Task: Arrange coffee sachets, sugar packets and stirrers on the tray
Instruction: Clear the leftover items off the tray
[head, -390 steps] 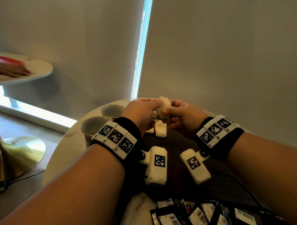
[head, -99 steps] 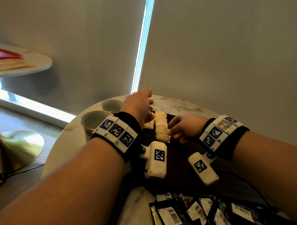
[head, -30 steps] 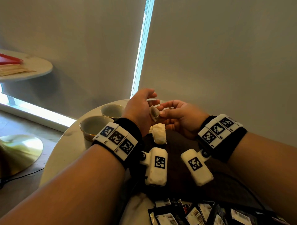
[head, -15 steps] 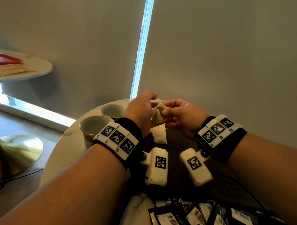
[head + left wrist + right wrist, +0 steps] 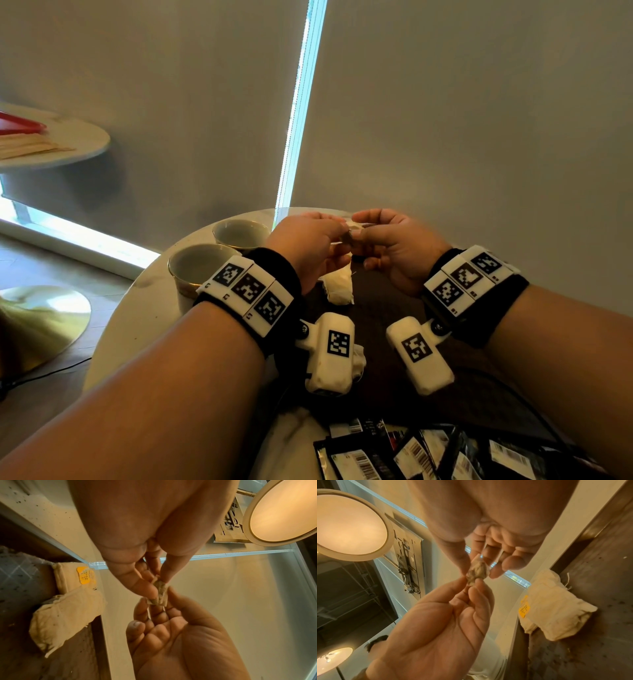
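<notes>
Looking down from the head camera, both hands are raised together above the dark tray (image 5: 383, 308) on the round marble table (image 5: 137, 329). The left hand (image 5: 308, 246) and the right hand (image 5: 394, 246) meet fingertip to fingertip, pinching one small pale packet (image 5: 352, 230) between them, up in the air over the tray's far end. Below the hands a cream pouch (image 5: 339, 286) lies on the tray. Two cups (image 5: 198, 265) stand side by side on the table to the left of the tray. At the near edge, a heap of black coffee sachets (image 5: 411, 452) with white barcode labels lies on the table. Off to the far left, a second round table carries a red object and some pale flat sticks; what they are cannot be told.

Over to the left wrist view: the left hand (image 5: 137, 534) comes in from above, thumb and forefinger nipping the top of the crumpled, speckled packet (image 5: 159, 593). The right hand (image 5: 180, 635) reaches up from below, palm showing, its thumb and fingertips holding the packet's lower end. To the left, cream pouches (image 5: 65, 616) lie on the tray, one with an orange tag.

Now the right wrist view: same grip, mirrored. The right hand (image 5: 496, 520) pinches the packet (image 5: 477, 572) from above, the other fingers loosely curled; the left hand (image 5: 436, 628) pinches it from below. At the right, the cream pouches (image 5: 556, 608) lie against the tray's dark surface (image 5: 599, 628).
</notes>
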